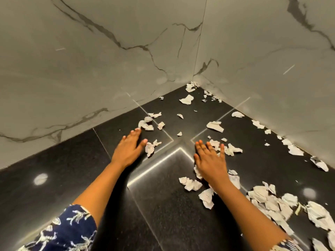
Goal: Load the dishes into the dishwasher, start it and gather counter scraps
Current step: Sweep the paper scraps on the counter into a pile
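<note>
Torn white paper scraps [215, 126] lie scattered across the dark stone tabletop [54, 187], from the corner where the two marble walls [90, 69] meet to a thicker heap [272, 201] at the lower right. Some pieces carry faint dark marks, too small and blurred to read.

The left hand [127, 149] lies flat and holds nothing, its fingers straight and the thumb set out. One crumpled scrap [150, 147] sits just beside its thumb and a cluster [146, 125] just past its fingertips.

The right hand [211, 160] is spread wide, palm down, gripping nothing. Scraps [232, 150] lie at its fingertips, and more [190, 183] beside its wrist. A blue patterned sleeve [68, 230] covers the left upper arm.
</note>
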`<state>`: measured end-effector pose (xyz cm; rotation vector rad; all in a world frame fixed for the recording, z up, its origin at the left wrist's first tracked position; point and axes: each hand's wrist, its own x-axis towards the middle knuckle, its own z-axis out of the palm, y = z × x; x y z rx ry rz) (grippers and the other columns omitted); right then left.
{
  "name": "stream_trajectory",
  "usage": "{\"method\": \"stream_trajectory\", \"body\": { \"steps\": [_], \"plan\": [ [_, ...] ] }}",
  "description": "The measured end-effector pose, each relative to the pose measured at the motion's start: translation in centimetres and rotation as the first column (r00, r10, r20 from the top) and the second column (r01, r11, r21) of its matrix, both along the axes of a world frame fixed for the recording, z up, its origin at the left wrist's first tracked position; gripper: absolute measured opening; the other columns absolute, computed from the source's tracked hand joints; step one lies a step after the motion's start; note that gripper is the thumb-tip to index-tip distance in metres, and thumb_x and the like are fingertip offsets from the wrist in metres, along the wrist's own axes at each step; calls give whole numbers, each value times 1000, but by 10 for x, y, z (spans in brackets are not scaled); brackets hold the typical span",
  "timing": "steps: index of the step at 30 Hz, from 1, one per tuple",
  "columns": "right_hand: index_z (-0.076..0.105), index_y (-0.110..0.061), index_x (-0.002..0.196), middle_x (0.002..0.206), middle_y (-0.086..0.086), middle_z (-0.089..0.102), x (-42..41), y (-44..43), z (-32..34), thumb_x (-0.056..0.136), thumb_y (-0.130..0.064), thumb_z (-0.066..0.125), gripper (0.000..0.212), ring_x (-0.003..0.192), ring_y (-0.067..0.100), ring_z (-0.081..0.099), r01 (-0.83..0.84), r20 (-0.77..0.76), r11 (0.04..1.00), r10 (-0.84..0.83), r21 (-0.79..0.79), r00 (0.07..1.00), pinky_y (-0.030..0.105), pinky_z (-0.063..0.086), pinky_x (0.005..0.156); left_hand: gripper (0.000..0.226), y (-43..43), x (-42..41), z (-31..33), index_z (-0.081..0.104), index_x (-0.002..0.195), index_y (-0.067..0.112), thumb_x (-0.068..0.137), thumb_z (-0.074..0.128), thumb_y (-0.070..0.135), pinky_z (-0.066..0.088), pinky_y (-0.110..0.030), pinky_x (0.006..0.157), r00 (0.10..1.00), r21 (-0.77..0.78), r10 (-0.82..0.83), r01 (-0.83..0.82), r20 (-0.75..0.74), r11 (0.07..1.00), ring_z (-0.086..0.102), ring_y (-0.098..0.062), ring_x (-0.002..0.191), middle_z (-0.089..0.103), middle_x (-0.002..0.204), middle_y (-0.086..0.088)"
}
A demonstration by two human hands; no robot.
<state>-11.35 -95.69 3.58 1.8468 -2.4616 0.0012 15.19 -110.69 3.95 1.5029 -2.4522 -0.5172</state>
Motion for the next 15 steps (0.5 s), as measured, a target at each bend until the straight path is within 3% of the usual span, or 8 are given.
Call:
{"method": "stream_trajectory", "body": {
  "steps": [3,5,7,9,10,12,15],
  "plan": [
    [23,-27,148,153,-11,26,-23,25,3,85,-49,-9,74,143,14,22,46,-14,999,-46,23,999,49,-28,102,103,34,-39,1,9,152,24,72,-4,86,4,-35,118,968,19,-252,253,-15,967,5,-5,144,11,159,7],
    [34,-25,144,149,-8,37,-36,35,9,89,-47,1,68,140,15,29,60,-20,998,-60,-11,998,51,-21,107,96,47,-50,-1,7,150,30,73,-1,87,2,-35,119,932,11,-358,360,-59,933,0,-1,142,9,157,11],
    [41,-23,140,146,-4,42,-53,41,17,97,-44,20,53,139,15,31,112,88,987,-102,-116,991,52,-7,112,86,44,-50,-3,14,150,30,81,19,81,-1,-37,118,940,-22,-266,268,-215,963,-2,-5,144,7,157,10],
    [39,-22,141,148,-2,39,-81,42,25,99,-43,33,47,141,15,28,229,235,953,-181,-197,955,51,0,114,73,25,-48,-5,23,150,24,90,40,62,2,-42,118,923,26,0,11,-385,1000,1,-15,146,7,159,1],
    [38,-22,142,149,0,37,-97,41,28,98,-44,35,49,141,16,26,293,283,931,-227,-216,932,51,1,114,69,11,-48,-4,23,150,21,93,45,54,5,-45,119,909,64,122,-105,-400,992,2,-19,147,7,160,-4],
    [33,-19,144,152,3,30,-130,31,29,97,-46,36,54,142,19,23,385,360,904,-302,-188,883,54,5,114,68,-16,-60,0,21,151,19,95,41,52,7,-47,119,908,106,252,-229,-334,968,6,-22,147,8,160,-7],
    [22,-19,148,157,5,18,-163,9,18,97,-48,35,60,144,21,16,415,471,908,-343,-56,813,54,7,115,71,-40,-102,5,18,151,20,94,30,60,6,-45,119,956,107,215,-197,-201,975,12,-20,147,13,160,-4]
  ]
}}
